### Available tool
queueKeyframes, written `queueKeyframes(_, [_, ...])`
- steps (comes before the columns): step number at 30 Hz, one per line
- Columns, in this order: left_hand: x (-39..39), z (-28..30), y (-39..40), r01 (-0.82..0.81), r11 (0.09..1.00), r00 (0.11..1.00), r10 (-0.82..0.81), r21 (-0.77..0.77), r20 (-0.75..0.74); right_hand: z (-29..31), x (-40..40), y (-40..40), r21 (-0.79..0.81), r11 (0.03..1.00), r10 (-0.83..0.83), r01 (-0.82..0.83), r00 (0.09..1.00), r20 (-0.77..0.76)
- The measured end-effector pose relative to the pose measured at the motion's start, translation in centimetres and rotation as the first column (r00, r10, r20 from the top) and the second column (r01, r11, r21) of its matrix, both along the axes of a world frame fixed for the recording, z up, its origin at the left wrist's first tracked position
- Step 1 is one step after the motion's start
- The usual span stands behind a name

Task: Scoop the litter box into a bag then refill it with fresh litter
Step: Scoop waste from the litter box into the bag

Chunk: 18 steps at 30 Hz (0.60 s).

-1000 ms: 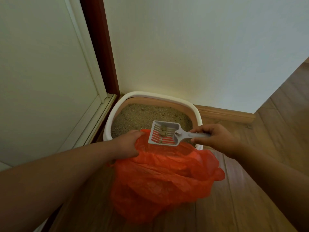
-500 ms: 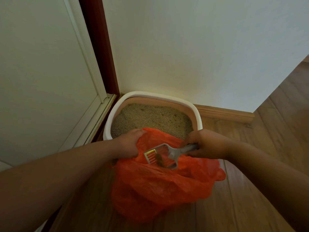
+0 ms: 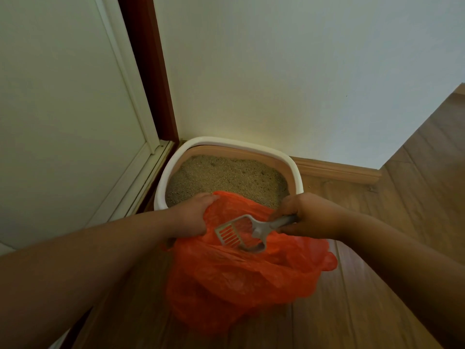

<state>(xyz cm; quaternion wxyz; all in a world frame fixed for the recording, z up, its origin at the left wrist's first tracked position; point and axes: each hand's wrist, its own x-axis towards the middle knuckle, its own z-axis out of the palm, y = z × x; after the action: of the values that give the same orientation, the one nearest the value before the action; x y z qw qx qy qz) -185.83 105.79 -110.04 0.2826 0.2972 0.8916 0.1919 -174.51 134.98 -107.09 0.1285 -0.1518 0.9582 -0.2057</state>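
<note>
A white-rimmed litter box [image 3: 226,142] with tan inner walls sits in the corner, filled with sandy litter [image 3: 226,176]. In front of it on the floor stands an orange plastic bag [image 3: 241,278]. My left hand [image 3: 192,217] grips the bag's left edge and holds its mouth open. My right hand [image 3: 307,215] grips the handle of a grey slotted scoop [image 3: 237,233]. The scoop is tipped down into the bag's mouth, its slotted face turned toward me, and no clumps show on it.
A white door [image 3: 63,109] with a dark red frame [image 3: 148,71] stands at the left. A pale wall [image 3: 289,71] with a wooden skirting board [image 3: 337,170] runs behind the box. Wooden floor [image 3: 402,197] stretches to the right and toward me.
The scoop, held level over the bag with clumps a second ago, has dropped into the bag's mouth and tipped over; the clumps are gone from it. My left hand stayed put.
</note>
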Motion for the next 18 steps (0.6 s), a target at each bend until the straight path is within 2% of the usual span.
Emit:
queueKeyframes(4, [0.1, 0.0, -0.1, 0.010, 1.000, 1.000, -0.010, 0.001, 0.001, 0.2, 0.1, -0.1, -0.022, 0.999, 0.035, -0.036, 0.998, -0.042])
queueKeyframes(7, [-0.1, 0.0, -0.2, 0.021, 1.000, 1.000, -0.021, -0.009, -0.011, 0.2, 0.0, -0.1, -0.102, 0.995, -0.024, 0.018, 0.998, -0.062])
queueKeyframes(11, [-0.2, -0.1, -0.3, 0.011, 1.000, 1.000, -0.011, -0.007, -0.001, -0.4, -0.1, 0.1, -0.086, 0.996, -0.029, 0.022, 0.997, -0.074])
queueKeyframes(13, [-0.3, -0.1, -0.3, 0.004, 1.000, 1.000, -0.004, 0.000, 0.003, -0.7, -0.3, 0.3, -0.132, 0.989, -0.078, 0.072, 0.996, -0.041])
queueKeyframes(16, [-0.2, -0.2, -0.2, -0.001, 1.000, 1.000, 0.001, 0.012, 0.000, -0.9, -0.4, 0.4, -0.111, 0.983, -0.141, 0.145, 0.989, 0.042])
queueKeyframes(18, [-0.3, -0.3, -0.2, -0.002, 1.000, 1.000, 0.002, 0.016, -0.004, -0.7, -0.5, 0.3, -0.181, 0.957, -0.216, 0.226, 0.974, 0.074])
